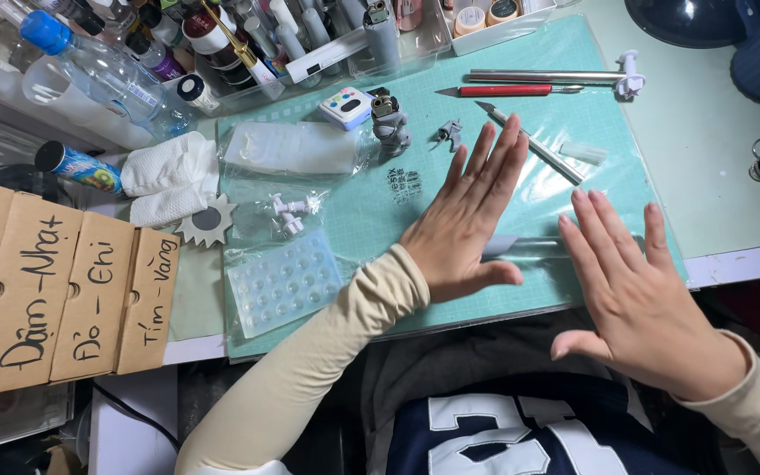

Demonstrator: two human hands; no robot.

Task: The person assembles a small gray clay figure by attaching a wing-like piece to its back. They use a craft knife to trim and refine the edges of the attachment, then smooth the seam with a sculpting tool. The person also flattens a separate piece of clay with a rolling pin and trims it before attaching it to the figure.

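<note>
My left hand (468, 220) lies flat, palm down, fingers spread, on a clear plastic sheet (543, 189) over the teal cutting mat (380, 202). My right hand (631, 286) hovers flat and open at the mat's right front edge, holding nothing. A craft knife (529, 141) lies just past my left fingertips. A small grey figure (390, 123) stands on the mat, with a tiny grey part (449, 132) beside it.
A clear bubble tray (283, 281), a bag of white parts (288, 211) and a clear bag (296, 148) lie on the mat's left. A red-handled knife (507, 90) and metal file (543, 76) sit at the back. Bottles, tissue (169, 176) and cardboard labels (63, 290) crowd the left.
</note>
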